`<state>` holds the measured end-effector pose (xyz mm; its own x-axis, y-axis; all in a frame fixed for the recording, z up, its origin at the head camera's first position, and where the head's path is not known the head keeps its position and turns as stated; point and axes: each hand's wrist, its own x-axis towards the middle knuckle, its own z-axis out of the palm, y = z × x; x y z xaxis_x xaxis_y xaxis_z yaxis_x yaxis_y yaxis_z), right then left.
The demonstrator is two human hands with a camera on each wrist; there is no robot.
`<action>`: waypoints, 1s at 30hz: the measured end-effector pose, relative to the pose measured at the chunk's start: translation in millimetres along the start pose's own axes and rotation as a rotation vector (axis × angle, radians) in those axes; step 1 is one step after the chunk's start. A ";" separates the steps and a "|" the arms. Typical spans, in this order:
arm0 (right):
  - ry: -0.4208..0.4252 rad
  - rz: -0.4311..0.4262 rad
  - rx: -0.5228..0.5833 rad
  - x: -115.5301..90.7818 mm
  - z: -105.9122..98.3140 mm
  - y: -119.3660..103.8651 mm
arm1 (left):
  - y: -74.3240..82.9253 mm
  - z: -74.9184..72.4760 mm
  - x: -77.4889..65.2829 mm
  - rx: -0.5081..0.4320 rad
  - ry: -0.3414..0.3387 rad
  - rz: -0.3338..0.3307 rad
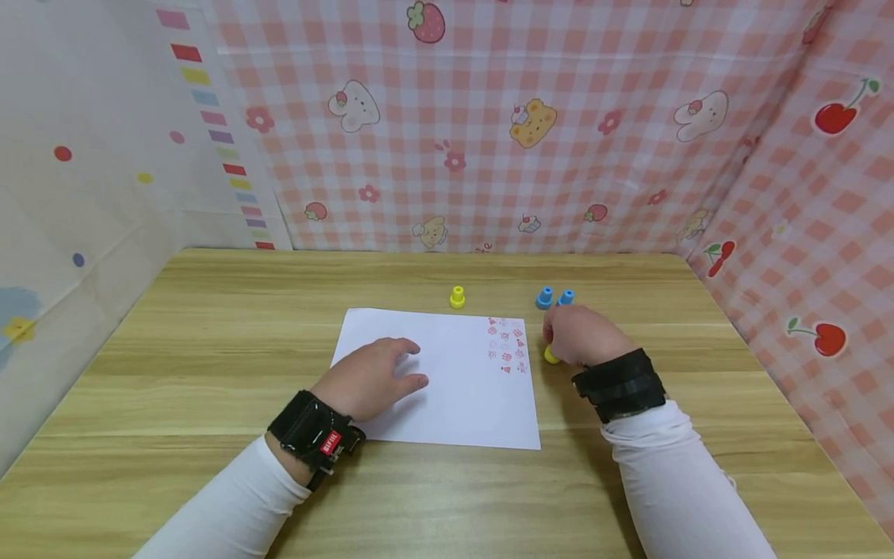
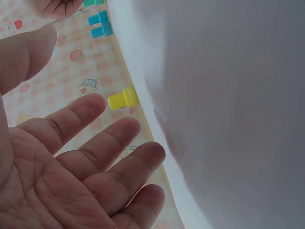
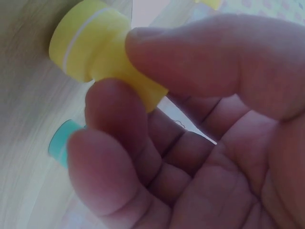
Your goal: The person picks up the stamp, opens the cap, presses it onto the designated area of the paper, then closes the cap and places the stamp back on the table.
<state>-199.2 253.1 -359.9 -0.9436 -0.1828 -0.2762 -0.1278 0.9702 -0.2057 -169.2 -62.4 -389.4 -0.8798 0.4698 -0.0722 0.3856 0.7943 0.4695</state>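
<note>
My right hand [image 1: 587, 335] pinches a yellow stamp [image 3: 86, 40] between thumb and fingers, just off the right edge of a white sheet of paper [image 1: 447, 404]. The stamp's wide capped end points away from the palm in the right wrist view. Several small red prints [image 1: 506, 345] mark the sheet's upper right part. Over the sheet's left side hovers my left hand [image 1: 370, 380], its fingers spread and holding nothing. A teal stamp [image 3: 64, 140] shows partly behind the right fingertips.
Another yellow stamp [image 1: 457, 298] stands beyond the sheet's far edge. Two blue stamps [image 1: 545, 298] are beside each other behind the right hand, one partly covered by it. The wooden table [image 1: 209, 341] meets a checked cloth backdrop [image 1: 447, 101] at its far edge.
</note>
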 end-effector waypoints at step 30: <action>-0.004 -0.009 -0.009 2.4 1.2 3.4 | 0.6 -0.1 -0.6 0.019 -0.025 -0.003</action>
<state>-201.5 255.8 -362.4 -0.9412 -0.1921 -0.2778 -0.1391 0.9700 -0.1994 -168.5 -62.3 -389.0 -0.8737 0.4770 -0.0958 0.3886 0.8027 0.4525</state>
